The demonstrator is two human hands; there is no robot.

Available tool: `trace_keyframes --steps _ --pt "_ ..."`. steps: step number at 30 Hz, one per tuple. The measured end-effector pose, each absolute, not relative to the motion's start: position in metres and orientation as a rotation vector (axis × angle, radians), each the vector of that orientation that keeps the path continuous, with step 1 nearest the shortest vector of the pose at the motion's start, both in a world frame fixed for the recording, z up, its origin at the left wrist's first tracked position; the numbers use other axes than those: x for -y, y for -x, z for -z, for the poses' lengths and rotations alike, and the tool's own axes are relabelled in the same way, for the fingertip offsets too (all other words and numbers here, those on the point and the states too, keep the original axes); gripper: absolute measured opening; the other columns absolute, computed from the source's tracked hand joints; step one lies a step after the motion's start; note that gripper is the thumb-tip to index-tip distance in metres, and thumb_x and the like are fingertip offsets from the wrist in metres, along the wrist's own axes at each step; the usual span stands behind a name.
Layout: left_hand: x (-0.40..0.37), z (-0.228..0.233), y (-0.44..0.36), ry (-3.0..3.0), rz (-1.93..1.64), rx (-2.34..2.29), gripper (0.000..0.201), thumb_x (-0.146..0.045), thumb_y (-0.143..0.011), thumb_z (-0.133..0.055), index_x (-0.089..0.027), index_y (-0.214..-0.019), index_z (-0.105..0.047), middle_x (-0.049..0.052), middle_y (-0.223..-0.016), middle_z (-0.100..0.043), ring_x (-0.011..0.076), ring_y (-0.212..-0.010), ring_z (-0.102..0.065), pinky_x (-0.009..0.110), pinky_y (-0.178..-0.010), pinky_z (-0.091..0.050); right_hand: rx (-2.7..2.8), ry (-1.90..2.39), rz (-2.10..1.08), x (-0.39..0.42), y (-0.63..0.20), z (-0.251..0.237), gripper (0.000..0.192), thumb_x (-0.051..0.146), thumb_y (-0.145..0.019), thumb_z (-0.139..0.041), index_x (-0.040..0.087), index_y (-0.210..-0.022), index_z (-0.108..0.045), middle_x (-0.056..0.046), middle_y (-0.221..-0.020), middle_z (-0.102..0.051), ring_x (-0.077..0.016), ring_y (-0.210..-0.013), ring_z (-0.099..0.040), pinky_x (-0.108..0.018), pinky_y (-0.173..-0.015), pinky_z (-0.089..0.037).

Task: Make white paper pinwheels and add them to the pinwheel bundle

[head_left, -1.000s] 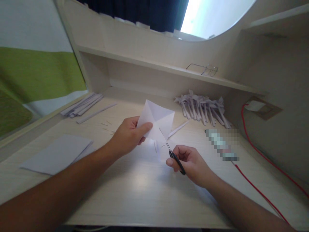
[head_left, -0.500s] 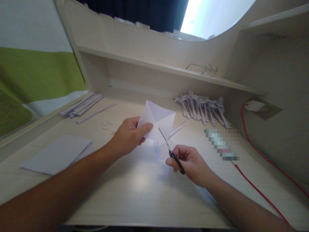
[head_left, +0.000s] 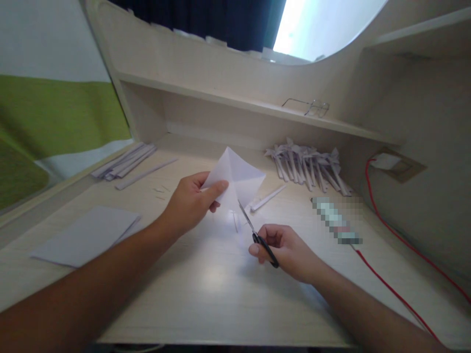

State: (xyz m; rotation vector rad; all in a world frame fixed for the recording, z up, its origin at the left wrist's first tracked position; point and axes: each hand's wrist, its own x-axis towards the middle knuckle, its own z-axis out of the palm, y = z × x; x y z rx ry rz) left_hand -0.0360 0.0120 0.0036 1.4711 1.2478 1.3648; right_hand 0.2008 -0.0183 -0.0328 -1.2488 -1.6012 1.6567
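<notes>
White paper, a folded square (head_left: 235,177) creased along its diagonals, was held above the tabletop (head_left: 206,289) with one corner pointing up and away toward the shelf (head_left: 228,100) and the opposite corner hanging down toward the scissors (head_left: 255,235). Its long axis ran from that raised tip down to the lower corner. It looked thin, pale and slightly tented along the creases. The scissors pointed up and to the left, their slim blades rising from black handles to the paper's lower edge; the blades seemed parted only a little, though the view was too small to be sure. The left hand (head_left: 191,203) was closed in a pinch on the paper's left corner, thumb on top. The right hand (head_left: 283,247) was curled shut around the scissor handles, low over the tabletop, just right of the paper.
</notes>
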Motion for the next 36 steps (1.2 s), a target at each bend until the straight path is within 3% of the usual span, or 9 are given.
trace_keyframes --steps 4,8,13,19,22,26,32,36 --pt "-0.022 0.001 0.043 -1.329 -1.492 -1.287 0.027 -0.041 -0.076 -0.079 -0.015 -0.079 -0.071 -0.002 -0.060 -0.062 0.0104 -0.047 -0.052 0.022 -0.044 -0.040 1.745 1.367 -1.671 0.014 -0.210 0.038 0.041 0.041 -0.065 -0.093 0.017 -0.068 -0.060 0.003 -0.059 -0.061 -0.0089 -0.052 -0.047 -0.023 -0.048 -0.030" --pt "-0.030 0.010 0.047 -1.283 -1.469 -1.289 0.029 -0.040 -0.072 -0.081 -0.014 -0.081 -0.073 0.001 -0.065 -0.066 0.0106 -0.049 -0.053 0.023 -0.044 -0.041 1.727 1.361 -1.485 0.010 -0.216 0.033 0.041 0.042 -0.066 -0.092 0.018 -0.065 -0.058 0.003 -0.057 -0.059 -0.0088 -0.051 -0.045 -0.023 -0.048 -0.029" --pt "-0.025 0.010 0.042 -1.397 -1.291 -1.230 0.028 -0.040 -0.073 -0.080 -0.014 -0.072 -0.071 -0.001 -0.060 -0.062 0.0106 -0.048 -0.052 0.022 -0.045 -0.042 1.516 1.248 -1.131 0.009 -0.213 0.017 0.036 0.045 -0.070 -0.086 0.019 -0.070 -0.062 0.003 -0.058 -0.058 -0.0105 -0.053 -0.047 -0.025 -0.052 -0.037" --pt "-0.014 0.011 0.033 -1.549 -1.031 -1.092 0.023 -0.037 -0.077 -0.076 -0.014 -0.076 -0.073 0.000 -0.065 -0.064 0.0110 -0.052 -0.054 0.021 -0.046 -0.042 1.420 1.220 -0.960 0.009 -0.210 0.013 0.033 0.042 -0.067 -0.089 0.020 -0.080 -0.068 -0.002 -0.076 -0.068 -0.0155 -0.068 -0.057 -0.028 -0.063 -0.047" --pt "-0.013 0.012 0.031 -1.564 -1.008 -1.080 0.023 -0.037 -0.078 -0.076 -0.014 -0.076 -0.073 0.000 -0.065 -0.063 0.0116 -0.053 -0.054 0.022 -0.046 -0.042 1.411 1.243 -0.984 0.007 -0.210 0.015 0.035 0.044 -0.066 -0.090 0.020 -0.079 -0.069 -0.001 -0.072 -0.066 -0.0149 -0.065 -0.055 -0.028 -0.061 -0.045" --pt "-0.013 0.007 0.031 -1.499 -1.271 -1.232 0.030 -0.040 -0.084 -0.070 -0.016 -0.068 -0.064 -0.003 -0.053 -0.055 0.0103 -0.047 -0.049 0.022 -0.046 -0.038 1.389 1.200 -1.083 0.007 -0.210 0.020 0.036 0.046 -0.069 -0.087 0.019 -0.073 -0.065 0.002 -0.063 -0.061 -0.0117 -0.057 -0.049 -0.026 -0.055 -0.039" --pt "-0.011 0.001 0.030 -1.457 -1.435 -1.326 0.031 -0.036 -0.087 -0.067 -0.018 -0.064 -0.057 -0.004 -0.049 -0.052 0.0100 -0.044 -0.047 0.022 -0.044 -0.035 1.512 1.191 -1.556 0.017 -0.205 0.028 0.039 0.041 -0.062 -0.093 0.018 -0.070 -0.062 0.002 -0.058 -0.064 -0.0080 -0.046 -0.044 -0.023 -0.046 -0.032" --pt "-0.010 0.001 0.029 -1.461 -1.405 -1.245 0.032 -0.037 -0.087 -0.067 -0.018 -0.064 -0.057 -0.004 -0.049 -0.052 0.0102 -0.044 -0.047 0.022 -0.045 -0.036 1.510 1.240 -1.656 0.019 -0.200 0.028 0.042 0.044 -0.062 -0.093 0.018 -0.067 -0.060 0.003 -0.053 -0.063 -0.0073 -0.043 -0.044 -0.022 -0.044 -0.029"
